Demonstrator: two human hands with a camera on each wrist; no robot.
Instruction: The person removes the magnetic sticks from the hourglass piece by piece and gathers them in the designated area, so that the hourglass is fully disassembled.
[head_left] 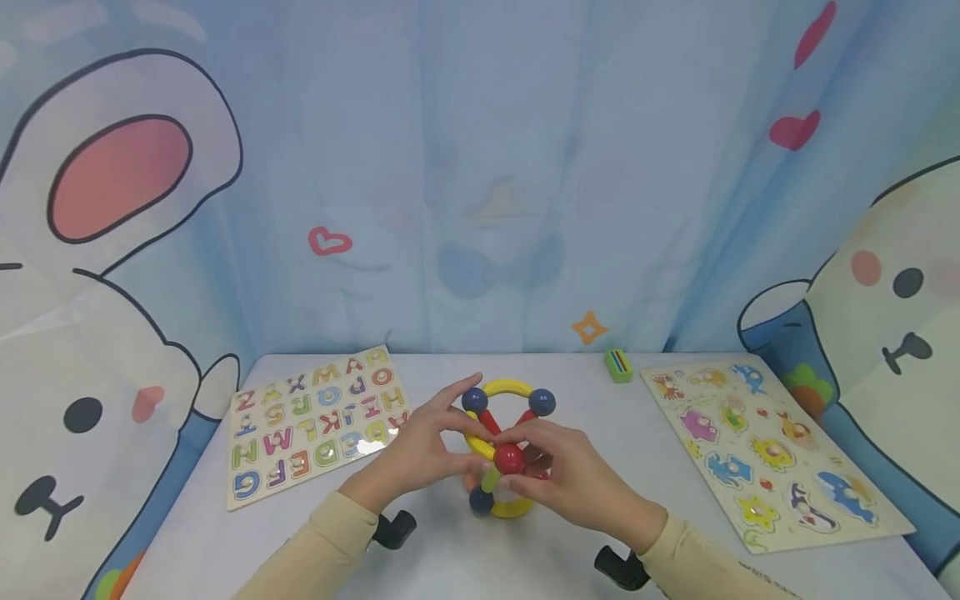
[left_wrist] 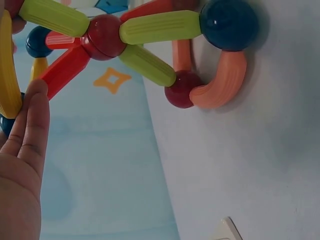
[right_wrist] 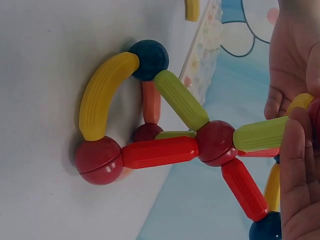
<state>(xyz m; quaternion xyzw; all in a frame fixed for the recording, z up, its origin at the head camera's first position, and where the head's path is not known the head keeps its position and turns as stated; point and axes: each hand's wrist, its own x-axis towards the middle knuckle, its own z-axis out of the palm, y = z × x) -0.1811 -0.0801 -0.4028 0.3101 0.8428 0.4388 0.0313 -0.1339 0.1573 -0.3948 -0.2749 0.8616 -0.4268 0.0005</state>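
An alphabet puzzle board (head_left: pixel 315 425) lies far left. My left hand (head_left: pixel 420 454) and right hand (head_left: pixel 570 483) meet at table centre, fingers pinching a rod-and-ball structure (head_left: pixel 504 446) standing upright between them, equally near both. Its ridged plastic rods join glossy balls. An animal puzzle (head_left: pixel 765 454) lies right.

Beige long sleeves (head_left: pixel 315 550), a black wrist mount (head_left: pixel 393 529) under each
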